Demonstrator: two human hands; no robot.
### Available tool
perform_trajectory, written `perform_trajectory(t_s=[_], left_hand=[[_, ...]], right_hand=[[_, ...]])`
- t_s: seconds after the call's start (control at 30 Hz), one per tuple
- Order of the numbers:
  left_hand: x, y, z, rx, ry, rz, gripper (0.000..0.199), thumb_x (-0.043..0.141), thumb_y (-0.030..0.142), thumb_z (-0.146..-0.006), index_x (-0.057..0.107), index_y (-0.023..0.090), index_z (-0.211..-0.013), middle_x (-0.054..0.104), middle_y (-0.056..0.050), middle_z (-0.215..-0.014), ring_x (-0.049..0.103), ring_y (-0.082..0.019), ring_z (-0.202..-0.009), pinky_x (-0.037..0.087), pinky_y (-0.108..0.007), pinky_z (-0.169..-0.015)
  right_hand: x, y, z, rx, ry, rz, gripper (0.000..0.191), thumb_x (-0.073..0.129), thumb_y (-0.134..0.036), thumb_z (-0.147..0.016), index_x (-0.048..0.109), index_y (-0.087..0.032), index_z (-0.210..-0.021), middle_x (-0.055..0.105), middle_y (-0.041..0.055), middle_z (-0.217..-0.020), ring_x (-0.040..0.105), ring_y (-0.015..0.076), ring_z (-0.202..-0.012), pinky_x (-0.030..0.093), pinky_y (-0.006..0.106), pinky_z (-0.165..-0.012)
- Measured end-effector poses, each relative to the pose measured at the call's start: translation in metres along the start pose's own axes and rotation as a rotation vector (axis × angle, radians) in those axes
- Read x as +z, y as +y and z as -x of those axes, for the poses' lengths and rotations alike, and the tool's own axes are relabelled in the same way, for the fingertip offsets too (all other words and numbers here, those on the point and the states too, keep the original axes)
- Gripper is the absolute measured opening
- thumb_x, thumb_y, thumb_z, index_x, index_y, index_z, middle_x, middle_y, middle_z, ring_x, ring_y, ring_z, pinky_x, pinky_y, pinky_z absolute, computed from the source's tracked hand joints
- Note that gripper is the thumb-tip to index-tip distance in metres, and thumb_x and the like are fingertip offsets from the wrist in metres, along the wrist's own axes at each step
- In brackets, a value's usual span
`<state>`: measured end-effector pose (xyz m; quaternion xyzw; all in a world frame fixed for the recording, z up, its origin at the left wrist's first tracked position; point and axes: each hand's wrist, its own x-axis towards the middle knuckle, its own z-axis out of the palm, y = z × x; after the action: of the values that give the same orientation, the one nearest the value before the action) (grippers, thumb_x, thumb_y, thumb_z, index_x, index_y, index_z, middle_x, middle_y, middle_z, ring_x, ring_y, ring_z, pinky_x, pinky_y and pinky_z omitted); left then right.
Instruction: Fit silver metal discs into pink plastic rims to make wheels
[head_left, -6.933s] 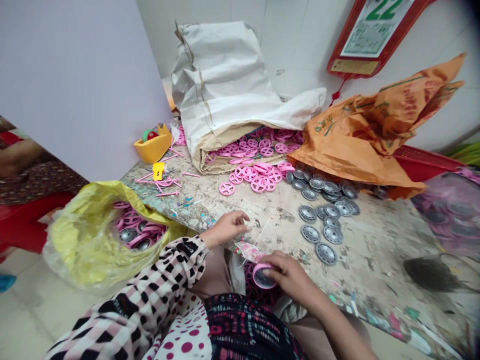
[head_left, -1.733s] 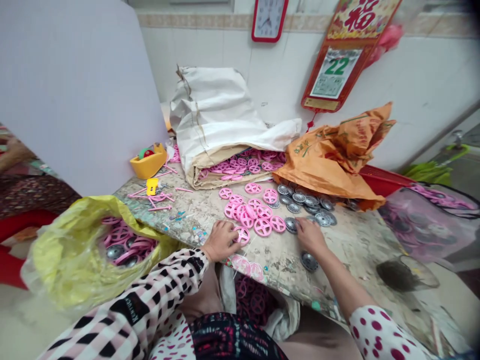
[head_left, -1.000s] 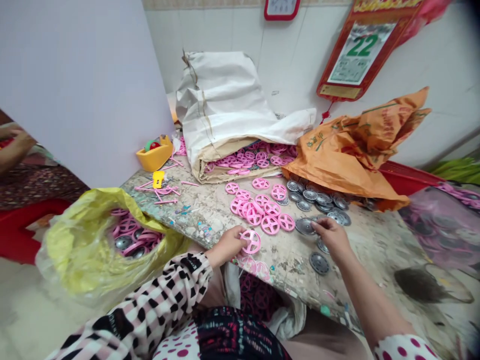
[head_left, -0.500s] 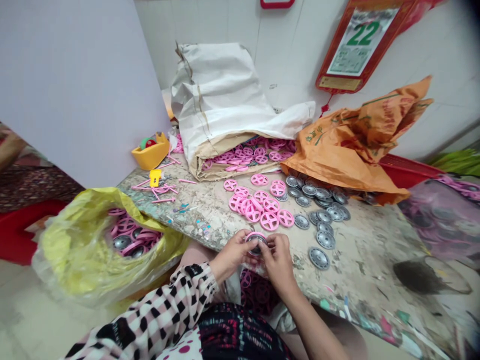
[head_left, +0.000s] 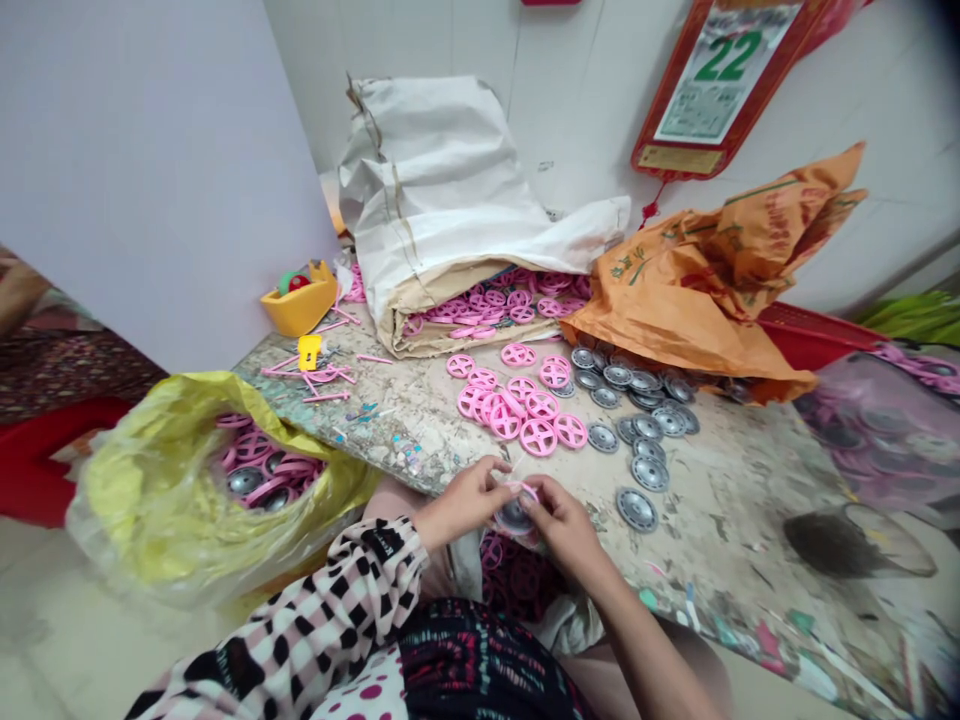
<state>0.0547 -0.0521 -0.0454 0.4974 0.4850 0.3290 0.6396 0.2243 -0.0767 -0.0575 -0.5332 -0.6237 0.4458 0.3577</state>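
- Two hands together at 6 o'clock: left hand (head_left: 463,503) and right hand (head_left: 568,530) clamp a grey disc (head_left: 514,517) against a pink wheel (head_left: 527,491) (fingers kept at the rims).
- Spare pink wheels (head_left: 538,436) lie at 12 o'clock, spare grey discs (head_left: 649,473) at 2 o'clock (both within easy reach).

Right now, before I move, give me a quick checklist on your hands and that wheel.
1. Left hand holding the pink wheel: ok.
2. Right hand on the same wheel: ok.
3. Silver disc inside the wheel: ok.
4. Disc fully seated: cannot tell, fingers cover its edge.
5. Spare discs lying on the table, right of the hands: ok.
6. Yellow bag open, wheels and discs showing inside: ok.
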Motion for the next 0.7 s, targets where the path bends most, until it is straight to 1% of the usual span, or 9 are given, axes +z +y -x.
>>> perform_trajectory(t_s=[0.07, 0.1, 0.13, 0.2, 0.3, 0.43, 0.5, 0.6, 0.7], left_hand=[[-0.010, -0.002, -0.004, 0.035, 0.071, -0.091, 0.050, 0.067, 0.043, -0.073, 0.052, 0.019, -0.114, 0.058, 0.002, -0.069, 0.056, -0.010, -0.049, 0.043, -0.019, -0.045], [-0.014, -0.003, -0.006, 0.029, 0.095, -0.096, 0.049, 0.066, 0.043, -0.074, 0.053, 0.019, -0.114, 0.058, 0.002, -0.070, 0.056, -0.009, -0.049, 0.043, -0.019, -0.045], [-0.017, -0.004, -0.007, 0.011, 0.111, -0.085, 0.047, 0.065, 0.043, -0.075, 0.054, 0.019, -0.113, 0.059, 0.001, -0.071, 0.057, -0.009, -0.050, 0.043, -0.019, -0.046], [-0.018, -0.006, -0.010, -0.016, 0.128, -0.051, 0.043, 0.065, 0.043, -0.075, 0.057, 0.017, -0.108, 0.059, 0.000, -0.071, 0.057, -0.009, -0.051, 0.043, -0.019, -0.047], [-0.016, -0.009, -0.010, -0.007, 0.135, -0.016, 0.038, 0.067, 0.039, -0.073, 0.059, 0.016, -0.102, 0.060, 0.001, -0.069, 0.055, -0.008, -0.051, 0.043, -0.018, -0.050], [-0.014, -0.008, -0.009, -0.013, 0.134, -0.001, 0.034, 0.064, 0.035, -0.075, 0.059, 0.015, -0.102, 0.061, 0.000, -0.068, 0.055, -0.008, -0.050, 0.043, -0.019, -0.051], [-0.016, -0.008, -0.009, -0.019, 0.138, 0.014, 0.033, 0.064, 0.033, -0.074, 0.059, 0.014, -0.100, 0.060, 0.001, -0.066, 0.054, -0.008, -0.048, 0.043, -0.019, -0.050], [-0.019, -0.010, -0.010, -0.025, 0.158, 0.036, 0.030, 0.064, 0.031, -0.073, 0.058, 0.013, -0.097, 0.058, 0.002, -0.061, 0.053, -0.008, -0.046, 0.043, -0.019, -0.048], [-0.020, -0.013, -0.011, -0.018, 0.168, 0.063, 0.030, 0.065, 0.030, -0.072, 0.058, 0.013, -0.096, 0.055, 0.004, -0.058, 0.052, -0.008, -0.046, 0.043, -0.019, -0.047]], right_hand=[[-0.006, -0.003, 0.013, -0.045, -0.168, 0.226, 0.019, 0.054, -0.027, -0.083, 0.066, -0.023, -0.097, 0.062, 0.0024, -0.089, 0.058, 0.0179, -0.085, 0.043, 0.030, -0.079], [-0.009, -0.005, 0.020, -0.075, -0.242, 0.355, 0.020, 0.053, -0.022, -0.083, 0.068, -0.026, -0.096, 0.061, 0.0024, -0.089, 0.057, 0.0179, -0.086, 0.042, 0.030, -0.079], [-0.011, -0.008, 0.027, -0.105, -0.294, 0.475, 0.022, 0.054, -0.019, -0.082, 0.069, -0.027, -0.096, 0.060, 0.0026, -0.088, 0.056, 0.0182, -0.087, 0.042, 0.029, -0.078], [-0.013, -0.012, 0.035, -0.151, -0.326, 0.642, 0.022, 0.056, -0.020, -0.082, 0.069, -0.029, -0.098, 0.057, 0.0035, -0.089, 0.054, 0.0191, -0.086, 0.041, 0.029, -0.075], [-0.016, -0.013, 0.025, -0.187, -0.222, 0.704, 0.021, 0.055, -0.027, -0.086, 0.067, -0.027, -0.104, 0.056, 0.0045, -0.090, 0.053, 0.0193, -0.088, 0.042, 0.029, -0.076], [-0.017, -0.008, -0.018, -0.181, 0.079, 0.745, 0.026, 0.046, -0.028, -0.091, 0.064, -0.021, -0.108, 0.055, 0.0069, -0.094, 0.053, 0.0195, -0.090, 0.042, 0.030, -0.079], [-0.017, -0.005, -0.040, -0.141, 0.182, 0.814, 0.028, 0.046, -0.028, -0.091, 0.063, -0.019, -0.112, 0.053, 0.0092, -0.099, 0.053, 0.0206, -0.089, 0.041, 0.031, -0.076], [-0.016, 0.002, -0.059, -0.103, 0.204, 0.887, 0.026, 0.045, -0.028, -0.091, 0.066, -0.019, -0.104, 0.050, 0.0100, -0.097, 0.051, 0.0206, -0.085, 0.040, 0.030, -0.071], [-0.018, 0.011, -0.055, -0.164, 0.247, 0.756, 0.025, 0.043, -0.027, -0.092, 0.065, -0.017, -0.097, 0.050, 0.0085, -0.095, 0.051, 0.0197, -0.087, 0.041, 0.030, -0.074]])
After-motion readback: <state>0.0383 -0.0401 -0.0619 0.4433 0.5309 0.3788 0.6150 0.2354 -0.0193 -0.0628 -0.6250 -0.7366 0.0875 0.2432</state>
